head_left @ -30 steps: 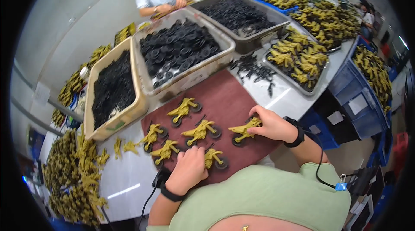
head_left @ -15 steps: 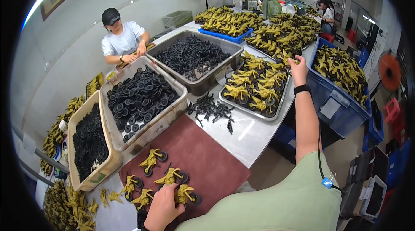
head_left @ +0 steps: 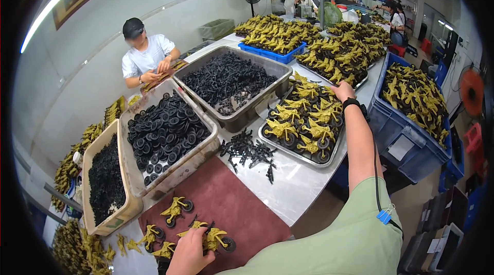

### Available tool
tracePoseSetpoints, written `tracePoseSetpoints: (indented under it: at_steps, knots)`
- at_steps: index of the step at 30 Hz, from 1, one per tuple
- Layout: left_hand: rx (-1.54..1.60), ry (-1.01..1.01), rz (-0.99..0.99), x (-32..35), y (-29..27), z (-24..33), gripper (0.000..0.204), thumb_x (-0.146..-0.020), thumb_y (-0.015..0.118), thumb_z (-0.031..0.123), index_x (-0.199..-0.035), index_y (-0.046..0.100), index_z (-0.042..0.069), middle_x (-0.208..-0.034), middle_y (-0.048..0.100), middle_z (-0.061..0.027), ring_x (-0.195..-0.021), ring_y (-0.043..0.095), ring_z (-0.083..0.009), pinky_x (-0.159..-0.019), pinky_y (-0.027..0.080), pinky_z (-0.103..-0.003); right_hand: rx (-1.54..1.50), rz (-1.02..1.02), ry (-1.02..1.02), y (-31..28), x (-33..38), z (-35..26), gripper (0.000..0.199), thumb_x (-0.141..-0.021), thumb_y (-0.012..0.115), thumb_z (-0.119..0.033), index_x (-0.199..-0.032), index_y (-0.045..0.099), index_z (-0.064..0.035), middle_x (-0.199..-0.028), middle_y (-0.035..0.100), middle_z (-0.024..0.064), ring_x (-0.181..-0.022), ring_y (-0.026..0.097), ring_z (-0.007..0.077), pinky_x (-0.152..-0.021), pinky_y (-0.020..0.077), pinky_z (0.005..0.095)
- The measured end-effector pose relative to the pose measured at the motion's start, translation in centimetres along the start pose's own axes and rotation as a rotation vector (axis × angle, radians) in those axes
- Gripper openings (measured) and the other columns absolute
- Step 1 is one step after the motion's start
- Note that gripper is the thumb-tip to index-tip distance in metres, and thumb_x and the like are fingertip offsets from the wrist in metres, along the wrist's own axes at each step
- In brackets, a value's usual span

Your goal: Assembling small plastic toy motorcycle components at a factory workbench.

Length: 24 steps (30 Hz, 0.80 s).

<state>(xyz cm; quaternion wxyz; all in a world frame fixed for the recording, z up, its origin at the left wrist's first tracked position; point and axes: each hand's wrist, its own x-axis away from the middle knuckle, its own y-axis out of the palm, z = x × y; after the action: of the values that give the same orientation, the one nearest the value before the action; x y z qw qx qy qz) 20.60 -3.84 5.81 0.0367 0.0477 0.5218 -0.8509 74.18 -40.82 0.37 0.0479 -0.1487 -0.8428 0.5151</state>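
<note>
On the dark red mat (head_left: 242, 198) in front of me stand several yellow toy motorcycles with black wheels. My left hand (head_left: 191, 253) is closed around one toy motorcycle (head_left: 193, 229) there, its fingers curled over the body; another (head_left: 218, 239) stands right beside the fingers. My right arm reaches far out to the metal tray (head_left: 303, 157), filled with rows of the same toys. At the tray's far right corner, my right hand (head_left: 343, 91) has its fingers bent down onto a toy motorcycle (head_left: 327, 95), the fingertips partly hidden.
Bins of black wheels (head_left: 159, 131), black frame parts (head_left: 226, 76) and small black pieces (head_left: 107, 179) line the left. Loose black parts (head_left: 249, 150) lie beside the tray. A blue crate (head_left: 411, 143) stands right. A co-worker (head_left: 146, 58) works across the table.
My right hand has lowered from above the tray to its far right corner, bringing down the toy motorcycle it held. The left hand stays among the toys on the mat. The view has shifted slightly.
</note>
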Motion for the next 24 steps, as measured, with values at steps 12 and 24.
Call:
tracePoseSetpoints:
  at_steps: [12,24]
  knots:
    - [-0.245,0.353,0.235,-13.8,1.5,4.1,0.06,-0.064,0.074,0.013,-0.12,0.055,0.003,-0.103,0.06,-0.0092,-0.092,0.059,-0.0259,-0.077,0.045,-0.037,-0.967,-1.016,-0.817,-5.6,21.8,-6.6,0.042,-0.092,0.064,-0.018,-0.127,0.05,0.0006,-0.104,0.064,0.01,-0.087,0.064,0.0148,-0.071,0.0522,0.0263]
    - [-0.051,0.353,0.455,-15.6,3.2,4.9,0.058,-0.07,0.072,0.001,-0.124,0.053,0.004,-0.127,0.048,-0.018,-0.108,0.051,-0.0332,-0.089,0.046,-0.04,-0.787,0.189,-0.384,-5.4,8.0,-0.3,0.035,-0.088,0.064,-0.013,-0.12,0.052,-0.0034,-0.091,0.067,0.0137,-0.082,0.064,0.0177,-0.072,0.0503,0.0307]
